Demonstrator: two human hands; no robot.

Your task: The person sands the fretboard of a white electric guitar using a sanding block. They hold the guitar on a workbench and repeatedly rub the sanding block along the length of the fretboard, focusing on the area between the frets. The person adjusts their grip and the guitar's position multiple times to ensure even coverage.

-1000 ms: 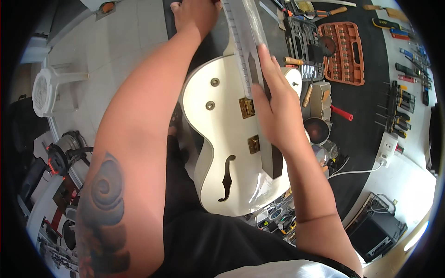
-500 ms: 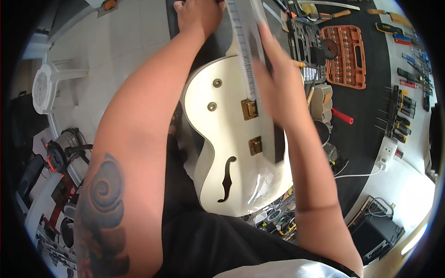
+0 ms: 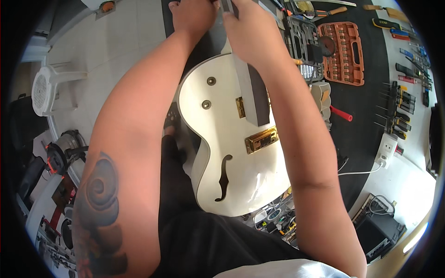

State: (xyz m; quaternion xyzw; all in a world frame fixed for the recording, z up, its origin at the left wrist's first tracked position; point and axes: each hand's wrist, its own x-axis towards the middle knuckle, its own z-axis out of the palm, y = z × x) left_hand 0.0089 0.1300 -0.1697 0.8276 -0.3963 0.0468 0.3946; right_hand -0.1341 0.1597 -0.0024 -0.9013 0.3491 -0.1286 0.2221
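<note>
A cream hollow-body guitar [image 3: 222, 120] lies face up, its neck pointing away from me. Its body shows a dark f-hole, two round metal-ringed holes and gold pickups [image 3: 262, 140]. My right hand [image 3: 252, 34] is wrapped round a long straight bar [image 3: 254, 95], grey on one face and dark along the other. This bar lies along the neck line, its near end over the body between the pickups, hiding the fretboard. At the upper edge, my left hand [image 3: 195, 17] is curled at the neck; its fingers are partly cut off by the picture's edge.
An orange socket case [image 3: 342, 53] and a dark tool case [image 3: 303, 41] lie on the black bench at right. Screwdrivers [image 3: 401, 111] hang on the wall near a power outlet [image 3: 387, 153]. A white stool [image 3: 44, 90] stands on the floor at left.
My right hand has moved left and away from me with the bar. The bar's near end has drawn back up the body, uncovering the nearer pickup. My left hand has barely shifted.
</note>
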